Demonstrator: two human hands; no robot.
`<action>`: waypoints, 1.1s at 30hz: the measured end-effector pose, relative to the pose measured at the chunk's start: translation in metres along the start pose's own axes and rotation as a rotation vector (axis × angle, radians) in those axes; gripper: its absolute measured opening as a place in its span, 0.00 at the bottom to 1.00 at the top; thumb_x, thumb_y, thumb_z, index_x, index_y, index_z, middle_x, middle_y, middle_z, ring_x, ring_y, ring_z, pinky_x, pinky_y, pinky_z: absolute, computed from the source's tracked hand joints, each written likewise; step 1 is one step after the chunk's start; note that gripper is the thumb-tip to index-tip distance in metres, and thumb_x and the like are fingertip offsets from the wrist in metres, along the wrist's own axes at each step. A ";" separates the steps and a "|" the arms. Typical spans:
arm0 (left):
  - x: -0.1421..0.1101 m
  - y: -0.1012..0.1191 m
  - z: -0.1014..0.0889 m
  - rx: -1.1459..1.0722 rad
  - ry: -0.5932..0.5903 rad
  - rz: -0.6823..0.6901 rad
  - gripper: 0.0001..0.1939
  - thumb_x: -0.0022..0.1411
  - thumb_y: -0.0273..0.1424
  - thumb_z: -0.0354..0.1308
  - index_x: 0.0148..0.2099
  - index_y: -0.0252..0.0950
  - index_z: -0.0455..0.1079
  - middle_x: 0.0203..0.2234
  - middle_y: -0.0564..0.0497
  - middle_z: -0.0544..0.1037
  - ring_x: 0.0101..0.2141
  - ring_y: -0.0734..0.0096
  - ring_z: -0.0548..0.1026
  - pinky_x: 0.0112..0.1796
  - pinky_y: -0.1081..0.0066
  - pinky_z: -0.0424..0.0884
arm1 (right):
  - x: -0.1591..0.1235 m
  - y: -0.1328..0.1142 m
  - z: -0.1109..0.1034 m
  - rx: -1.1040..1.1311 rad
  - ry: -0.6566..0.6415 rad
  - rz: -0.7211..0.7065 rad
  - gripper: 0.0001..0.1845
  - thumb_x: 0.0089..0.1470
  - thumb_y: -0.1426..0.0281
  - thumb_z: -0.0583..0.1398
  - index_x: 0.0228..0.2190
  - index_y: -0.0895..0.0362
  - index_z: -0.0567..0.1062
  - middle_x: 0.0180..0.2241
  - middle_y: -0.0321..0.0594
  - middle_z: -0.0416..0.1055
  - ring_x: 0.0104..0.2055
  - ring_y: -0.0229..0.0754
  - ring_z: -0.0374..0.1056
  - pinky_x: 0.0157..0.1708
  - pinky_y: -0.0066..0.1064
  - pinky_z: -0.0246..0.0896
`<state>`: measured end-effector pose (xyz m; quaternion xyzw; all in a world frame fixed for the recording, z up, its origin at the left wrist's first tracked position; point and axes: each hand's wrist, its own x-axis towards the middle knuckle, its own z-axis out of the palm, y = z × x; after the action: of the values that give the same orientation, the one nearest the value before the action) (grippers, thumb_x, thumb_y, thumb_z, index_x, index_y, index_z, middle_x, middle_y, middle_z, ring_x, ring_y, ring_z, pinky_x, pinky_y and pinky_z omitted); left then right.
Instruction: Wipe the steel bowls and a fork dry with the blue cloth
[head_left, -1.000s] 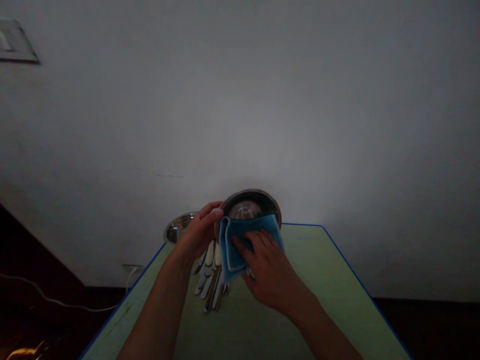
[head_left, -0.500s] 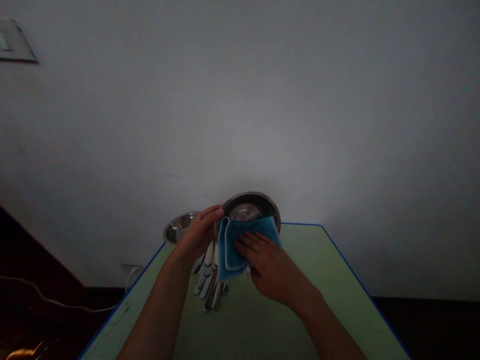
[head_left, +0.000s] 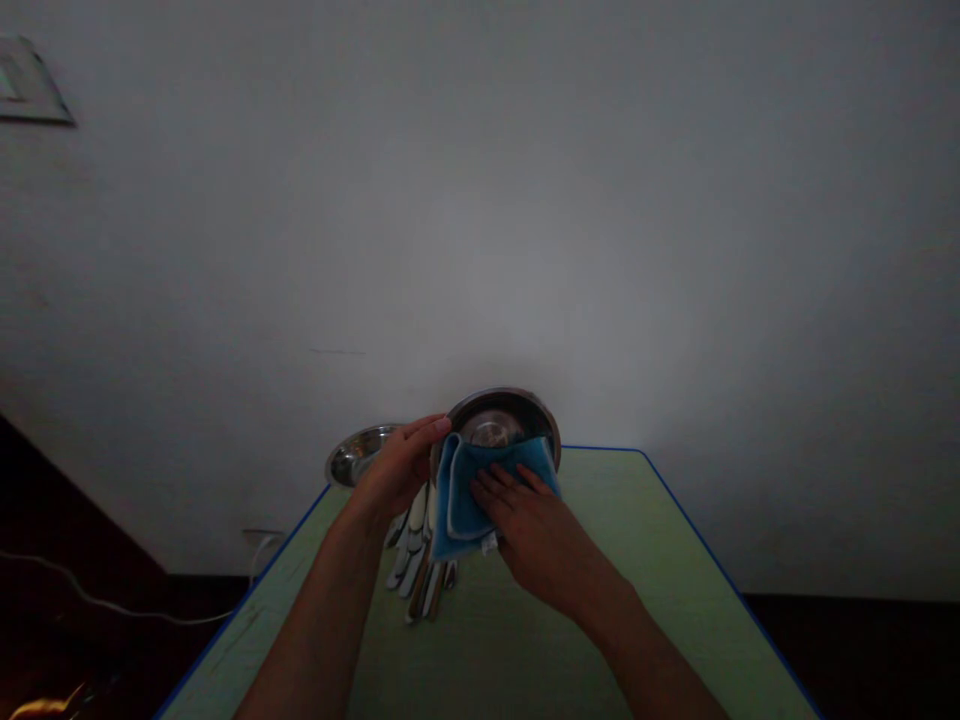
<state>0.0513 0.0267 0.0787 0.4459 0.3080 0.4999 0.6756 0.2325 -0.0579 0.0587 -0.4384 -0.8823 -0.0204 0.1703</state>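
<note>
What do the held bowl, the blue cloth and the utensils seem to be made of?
Bowl: probably stainless steel, polished; grey, with shiny reflections inside.
Blue cloth: soft fabric, matte, perhaps microfibre; it is folded and has a pale edge.
Utensils: probably metal where grey and shiny; the cream and brown parts may be plastic or wood, too dim to tell.

The bowl [head_left: 492, 430] has been lowered slightly toward 6 o'clock, and the left hand [head_left: 395, 475] brought down with it. The cloth's [head_left: 463, 512] 3 o'clock end has been drawn toward 9 o'clock, its white tag [head_left: 489, 543] more exposed. The right hand's [head_left: 534, 533] fingers, earlier partly bent, have been laid flatter.
</note>
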 end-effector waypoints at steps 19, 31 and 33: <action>-0.002 -0.002 0.000 -0.026 -0.155 -0.055 0.15 0.54 0.38 0.62 0.40 0.32 0.76 0.27 0.48 0.81 0.30 0.64 0.77 0.32 0.71 0.72 | 0.006 -0.001 0.002 -0.085 0.112 0.022 0.21 0.59 0.77 0.50 0.54 0.62 0.66 0.52 0.45 0.69 0.51 0.46 0.63 0.50 0.40 0.60; -0.001 -0.009 -0.015 -0.010 -0.242 -0.001 0.21 0.51 0.29 0.63 0.49 0.39 0.71 0.38 0.48 0.78 0.30 0.69 0.75 0.29 0.72 0.71 | 0.009 -0.004 0.016 -0.069 0.243 0.049 0.22 0.58 0.79 0.50 0.54 0.64 0.66 0.52 0.47 0.69 0.52 0.47 0.64 0.51 0.41 0.60; 0.000 -0.009 -0.014 0.001 -0.204 0.013 0.21 0.50 0.29 0.64 0.49 0.38 0.71 0.37 0.48 0.78 0.28 0.70 0.74 0.28 0.72 0.72 | 0.009 -0.004 0.017 -0.066 0.250 0.046 0.22 0.58 0.79 0.50 0.54 0.63 0.66 0.52 0.47 0.69 0.52 0.47 0.64 0.52 0.41 0.60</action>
<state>0.0431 0.0298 0.0649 0.4969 0.2349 0.4561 0.6999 0.2195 -0.0504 0.0465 -0.4580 -0.8427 -0.1000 0.2647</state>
